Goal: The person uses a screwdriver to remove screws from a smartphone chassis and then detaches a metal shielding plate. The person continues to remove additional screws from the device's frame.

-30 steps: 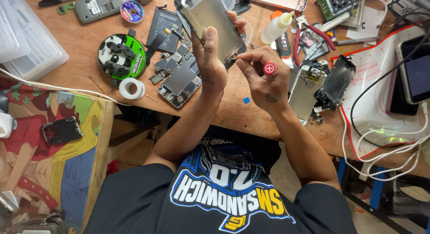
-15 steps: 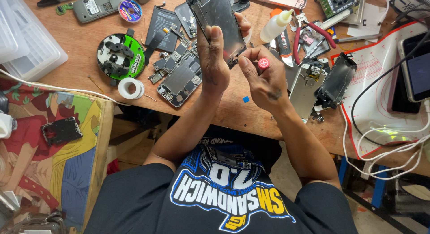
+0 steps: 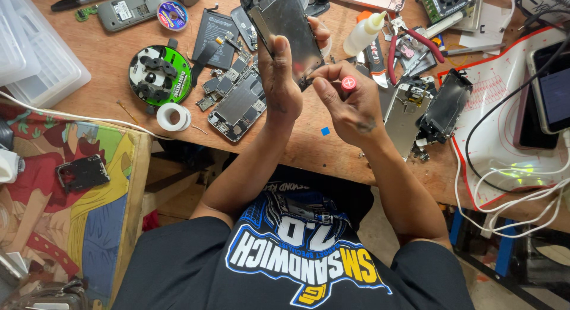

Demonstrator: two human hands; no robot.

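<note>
Phone panel [image 3: 285, 28] in left hand [image 3: 280, 84], above cluttered wooden workbench [image 3: 107, 78].

The phone panel [image 3: 285, 31] stands above the table's [image 3: 107, 108] middle; the round parts tray [image 3: 159, 74] lies left, the tape roll [image 3: 173, 116] nearer, the pliers [image 3: 409, 46] right, the glue bottle [image 3: 363, 34] between

Phone panel held over bench.
L hand [image 3: 279, 87] grips panel [image 3: 287, 31] upright; R hand [image 3: 350, 105] pinches red-capped driver [image 3: 348, 82] at panel's lower edge. Opened phone [image 3: 237, 105] flat on bench [image 3: 107, 78], left of hands.
</note>
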